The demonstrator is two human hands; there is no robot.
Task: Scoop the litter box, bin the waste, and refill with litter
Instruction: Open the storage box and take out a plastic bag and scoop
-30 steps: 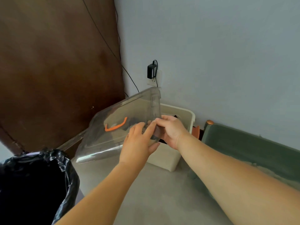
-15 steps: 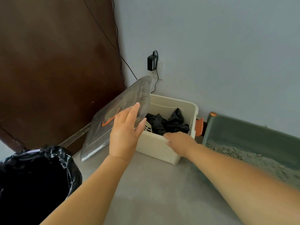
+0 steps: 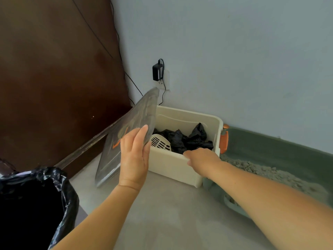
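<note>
The litter box (image 3: 281, 157), a dark green tray at the right edge of the frame, sits untouched with grey litter (image 3: 266, 170) heaped in it. At the lower left corner stands the bin (image 3: 36, 201), lined with a black bag and open.

In the centre of the frame the cream storage box (image 3: 180, 165) is now fully open. A second ago the clear lid (image 3: 129, 134) lay tilted over it under both hands; now it is swung off to the left and stands on edge beside the box, leaning toward the brown door. Inside, black bags (image 3: 187, 139) and the slotted white scoop (image 3: 160, 142) are exposed.

The left hand (image 3: 134, 159) rests flat against the lid, fingers straight and close together, steadying it. The right hand (image 3: 201, 158) has let go of the lid and dropped to the box's near rim; its fingers curl over the edge, though whether they grip it or only rest there I cannot tell.

The scoop looks reachable, so scooping can likely begin once the lid is parked.
</note>
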